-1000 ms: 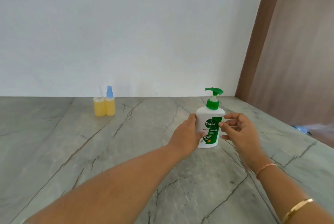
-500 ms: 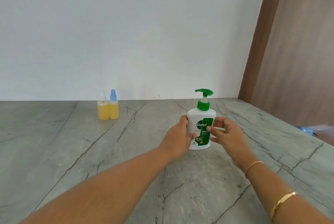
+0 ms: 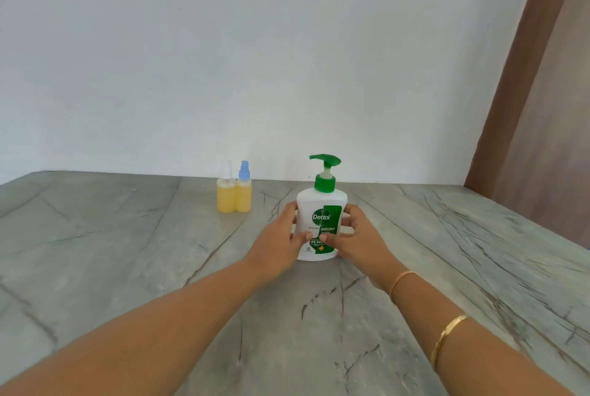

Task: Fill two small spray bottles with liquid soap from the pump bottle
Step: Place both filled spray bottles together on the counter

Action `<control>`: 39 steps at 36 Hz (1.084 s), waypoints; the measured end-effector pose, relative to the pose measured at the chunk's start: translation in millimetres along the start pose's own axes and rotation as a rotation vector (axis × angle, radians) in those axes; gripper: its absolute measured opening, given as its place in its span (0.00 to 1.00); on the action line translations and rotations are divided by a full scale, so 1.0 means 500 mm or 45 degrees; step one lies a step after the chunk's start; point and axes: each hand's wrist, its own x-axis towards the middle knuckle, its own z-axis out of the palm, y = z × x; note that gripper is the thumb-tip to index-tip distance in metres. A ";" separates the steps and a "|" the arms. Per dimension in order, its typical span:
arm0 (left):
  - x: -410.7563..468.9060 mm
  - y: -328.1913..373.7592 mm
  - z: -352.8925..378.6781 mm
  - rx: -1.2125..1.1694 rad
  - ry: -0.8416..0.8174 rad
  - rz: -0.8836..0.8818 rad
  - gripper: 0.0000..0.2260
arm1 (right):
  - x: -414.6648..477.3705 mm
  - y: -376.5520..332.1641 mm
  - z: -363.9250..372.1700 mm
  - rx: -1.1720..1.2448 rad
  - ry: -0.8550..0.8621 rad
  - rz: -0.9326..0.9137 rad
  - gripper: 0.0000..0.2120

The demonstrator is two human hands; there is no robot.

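White pump bottle (image 3: 320, 204), green pump head and label, upright on the counter (image 3: 127, 252), left hand (image 3: 277, 245) and right hand (image 3: 359, 237) clasping its sides; white-capped spray bottle (image 3: 226, 199) and blue-capped spray bottle (image 3: 244, 198), yellow-filled, upright, touching, well behind-left.

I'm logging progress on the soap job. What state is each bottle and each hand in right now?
pump bottle: upright on the counter, green pump head on, held from both sides.
white-capped spray bottle: upright, capped, nearly full of yellow liquid.
blue-capped spray bottle: upright, capped, nearly full of yellow liquid, touching its neighbour.
left hand: grips the pump bottle's left side.
right hand: grips its right side.
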 end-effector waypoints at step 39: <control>0.094 -0.151 -0.048 0.018 0.306 -0.039 0.14 | 0.174 0.019 0.146 -0.293 0.011 -0.036 0.24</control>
